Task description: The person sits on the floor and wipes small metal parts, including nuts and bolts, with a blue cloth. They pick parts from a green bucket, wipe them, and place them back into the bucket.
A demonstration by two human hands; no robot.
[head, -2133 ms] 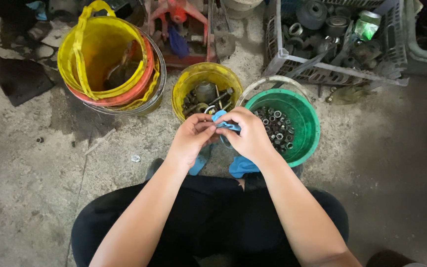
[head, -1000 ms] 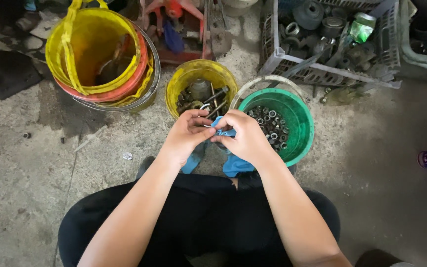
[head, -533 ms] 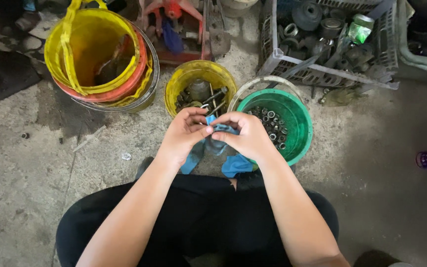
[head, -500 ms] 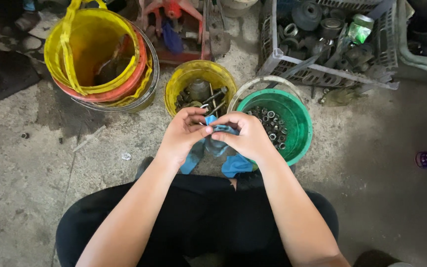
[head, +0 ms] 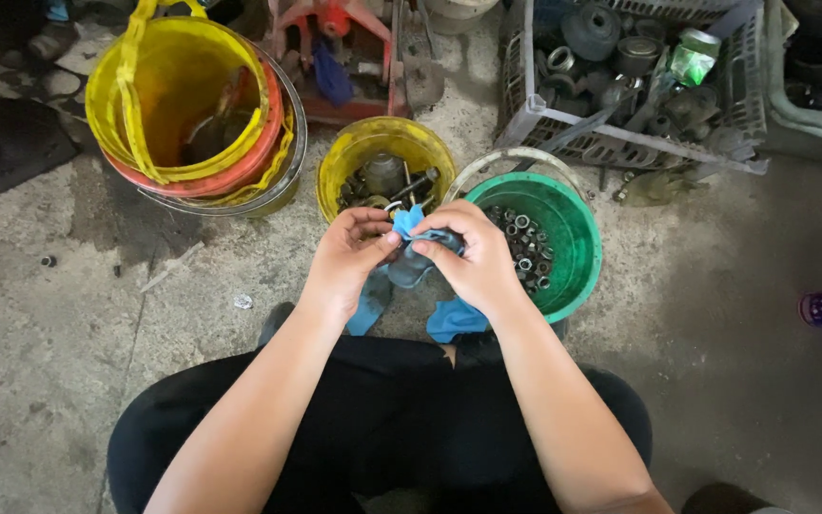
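Both hands are bunched together right in the middle of the view, working a blue cloth (head: 409, 266). Left hand (head: 346, 262) has its grip pinched on the cloth's top edge, thumb and fingers closed on it. Right hand (head: 473, 259) has its grip wrapped around the other side, fingers curled over so whatever sits inside the cloth is hidden; can't tell what it is. Loose ends of the cloth hang below the hands, toward 6 o'clock, over the concrete floor (head: 97, 314).

Stuff around them: at 12 o'clock from the hands, just behind the fingertips, is a small yellow bucket (head: 349, 157) with dark metal parts in it. At about 2 o'clock, right beside the right hand, a green bucket (head: 577, 238) with a pile of nuts and small rings; the right hand overlaps its near rim. Further off at 10 o'clock is a big yellow bucket (head: 178, 86) nested in an orange and a metal one. At 1 o'clock, well back, a grey plastic crate (head: 620, 143) full of greasy round parts. At 12 o'clock, behind the small bucket, a red metal frame (head: 335, 19).

The person's black-trousered legs (head: 382, 428) fill the 6 o'clock side, forearms running up from there.
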